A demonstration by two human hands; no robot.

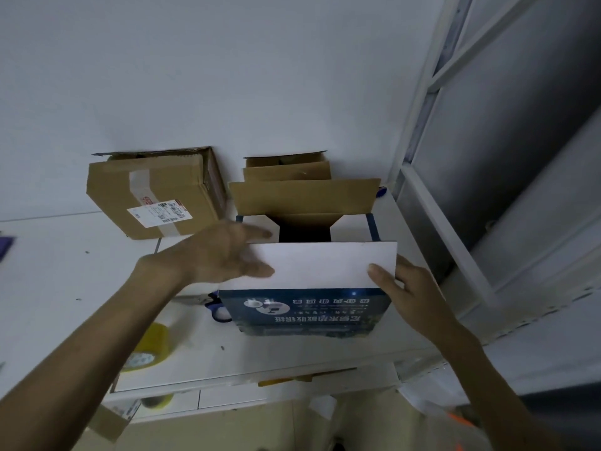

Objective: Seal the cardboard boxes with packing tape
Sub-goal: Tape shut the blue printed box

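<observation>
Cardboard box (305,314) sits between left hand (221,252) and right hand (419,294), fingers (260,271) touching flap (325,265).

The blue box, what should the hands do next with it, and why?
Probably press the white flap down flat over the opening. The left hand and right hand are on it, dark shows beyond its edge, and the brown far flap stands upright. The tape roll lies untouched to the left.

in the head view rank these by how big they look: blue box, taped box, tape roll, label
1. blue box, though it is nearest the camera
2. taped box
3. tape roll, blurred and nearer, so only narrowly ahead
4. label
</observation>
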